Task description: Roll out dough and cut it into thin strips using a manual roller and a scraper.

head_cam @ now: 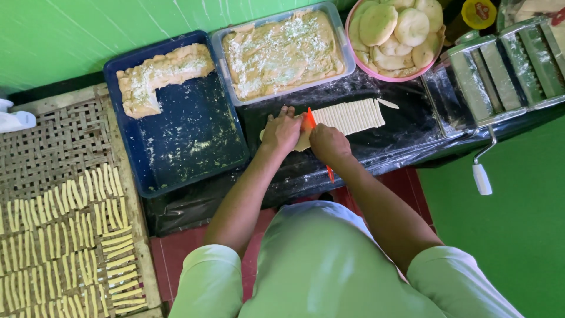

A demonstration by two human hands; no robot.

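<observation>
A flat pale sheet of dough [347, 116] lies on a black plastic-covered work surface [406, 135], scored into several narrow strips. My left hand [281, 131] presses down on the sheet's left end, fingers together. My right hand [328, 143] grips an orange plastic cutter [309, 119], whose blade stands on the dough between the two hands. The cutter's orange handle end sticks out below my right wrist.
A dark blue tray [194, 147] holds a floured dough slab [156, 76]. A clear tub [282, 53] is full of dough. A pink bowl [395, 32] holds round dough discs. A metal pasta roller [506, 65] stands right. A woven rack [65, 224] carries several cut strips.
</observation>
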